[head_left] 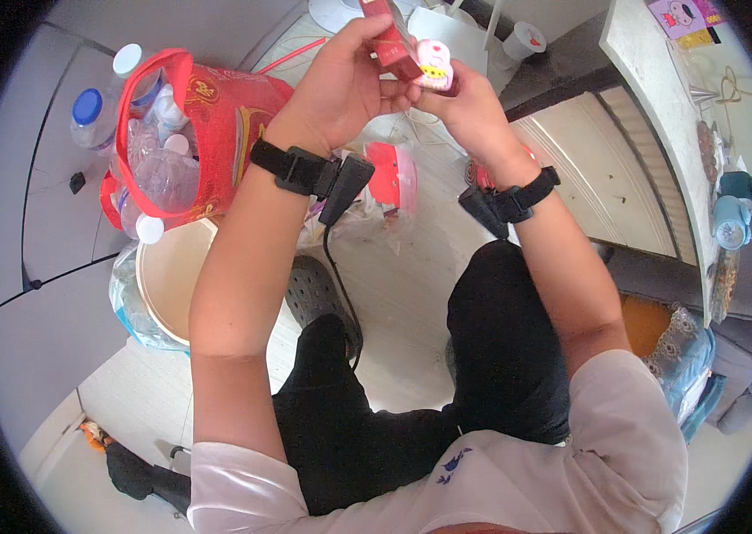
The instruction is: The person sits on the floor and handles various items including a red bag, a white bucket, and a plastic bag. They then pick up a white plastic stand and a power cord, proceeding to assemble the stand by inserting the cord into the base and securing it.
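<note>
Both hands are raised close together at the top of the head view. My left hand is closed around a small red box, thumb along its upper side. My right hand grips a small white cartoon figure with a red mark on top and a yellow band near its base. The figure sits right beside the box's lower end, and whether the two touch I cannot tell. Some fingertips of both hands are hidden behind these things. A black strap with a dark module is on each wrist.
A red bag full of plastic bottles stands at left, above a pale lined bin. Red packaging in clear plastic lies between my arms. On the right runs a white ledge with a light-blue bottle; a white cup is beyond my right hand.
</note>
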A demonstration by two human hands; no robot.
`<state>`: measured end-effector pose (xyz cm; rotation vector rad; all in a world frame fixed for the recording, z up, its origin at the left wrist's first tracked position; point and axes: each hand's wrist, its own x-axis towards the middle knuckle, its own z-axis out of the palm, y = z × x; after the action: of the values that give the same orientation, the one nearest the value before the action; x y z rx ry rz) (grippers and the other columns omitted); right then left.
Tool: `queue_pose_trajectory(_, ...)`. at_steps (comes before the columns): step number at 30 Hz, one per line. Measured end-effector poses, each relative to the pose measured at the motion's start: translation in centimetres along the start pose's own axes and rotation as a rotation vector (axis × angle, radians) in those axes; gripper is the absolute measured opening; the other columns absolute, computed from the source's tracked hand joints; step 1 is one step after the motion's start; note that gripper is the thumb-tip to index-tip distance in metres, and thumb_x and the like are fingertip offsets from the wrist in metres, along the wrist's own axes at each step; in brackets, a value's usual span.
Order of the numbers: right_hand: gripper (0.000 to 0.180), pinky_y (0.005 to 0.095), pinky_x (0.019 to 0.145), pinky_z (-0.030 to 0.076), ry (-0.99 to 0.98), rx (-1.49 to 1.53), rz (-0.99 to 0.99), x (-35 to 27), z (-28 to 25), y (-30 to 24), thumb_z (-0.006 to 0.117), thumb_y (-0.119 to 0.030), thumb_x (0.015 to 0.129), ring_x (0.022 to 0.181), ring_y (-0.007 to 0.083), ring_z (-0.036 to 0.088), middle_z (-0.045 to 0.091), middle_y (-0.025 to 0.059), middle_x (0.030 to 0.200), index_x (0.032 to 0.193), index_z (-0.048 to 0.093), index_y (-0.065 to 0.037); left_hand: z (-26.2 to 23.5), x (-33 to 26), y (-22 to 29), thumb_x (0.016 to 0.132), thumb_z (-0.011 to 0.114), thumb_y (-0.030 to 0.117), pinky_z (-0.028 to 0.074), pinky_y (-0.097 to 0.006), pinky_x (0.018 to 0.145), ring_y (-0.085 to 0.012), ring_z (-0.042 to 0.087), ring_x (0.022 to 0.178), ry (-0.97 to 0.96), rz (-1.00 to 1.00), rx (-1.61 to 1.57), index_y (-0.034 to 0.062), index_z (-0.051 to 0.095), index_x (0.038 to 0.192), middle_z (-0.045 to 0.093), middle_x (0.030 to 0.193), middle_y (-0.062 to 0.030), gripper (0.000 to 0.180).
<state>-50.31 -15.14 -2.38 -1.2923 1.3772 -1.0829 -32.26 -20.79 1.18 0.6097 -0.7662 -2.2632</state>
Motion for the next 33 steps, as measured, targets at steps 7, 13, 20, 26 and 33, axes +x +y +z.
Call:
queue_pose_trajectory(7,0.033,0.0363,0.091,0.053,-0.008,0.629,0.178,-1.6,2.9,-1.3,0.066,-0.008,0.090,0.103,0.0211,0.066,0.065,0.0116,0.116,0.121,0.058,0.001,-2.5,-1.7,1.4,0.095,0.051,0.049,0.056,-0.032,0.065,-0.0209,0.067,0.068,-0.179,-0.052,0.104,0.0053,0.062,0.114,0.070,0.099,-0.0093,0.049)
queue_pose_trajectory(13,0.027,0.0410,0.092,0.054,0.109,0.738,0.087,-2.4,4.6,0.3,0.060,-0.003,0.091,0.105,0.0246,0.065,0.064,0.0136,0.112,0.117,0.053,0.002,-2.0,-3.1,-0.2,0.097,0.048,0.052,0.057,-0.032,0.065,-0.0216,0.070,0.071,-0.019,-0.150,0.137,0.0065,0.062,0.115,0.071,0.100,-0.0106,0.051)
queue_pose_trajectory(20,0.042,0.0374,0.092,0.054,0.211,0.852,-0.038,-2.4,4.2,0.7,0.059,0.005,0.086,0.106,0.0254,0.064,0.061,0.0152,0.116,0.125,0.046,0.000,-3.3,-4.5,-1.7,0.098,0.049,0.050,0.054,-0.035,0.078,-0.0210,0.069,0.088,0.093,-0.045,0.248,0.0068,0.060,0.120,0.069,0.102,-0.0080,0.050)
queue_pose_trajectory(26,0.057,0.0318,0.094,0.051,0.167,0.268,-0.205,-2.6,2.2,1.7,0.064,0.008,0.081,0.107,0.0183,0.062,0.060,0.0105,0.116,0.133,0.044,-0.003,-3.7,-4.7,-2.4,0.088,0.068,0.037,0.047,-0.037,0.097,-0.0206,0.057,0.116,0.097,0.315,0.722,0.0029,0.060,0.125,0.054,0.130,-0.0102,0.051)
queue_pose_trajectory(33,0.063,0.0303,0.092,0.051,-0.006,0.168,-0.350,-3.6,1.8,0.0,0.066,0.012,0.077,0.113,0.0166,0.058,0.054,0.0069,0.127,0.133,0.045,-0.007,-3.6,-4.4,-2.5,0.075,0.081,0.017,0.040,-0.039,0.108,-0.0222,0.045,0.131,-0.308,0.368,0.862,-0.0008,0.060,0.128,0.037,0.147,-0.0086,0.059)
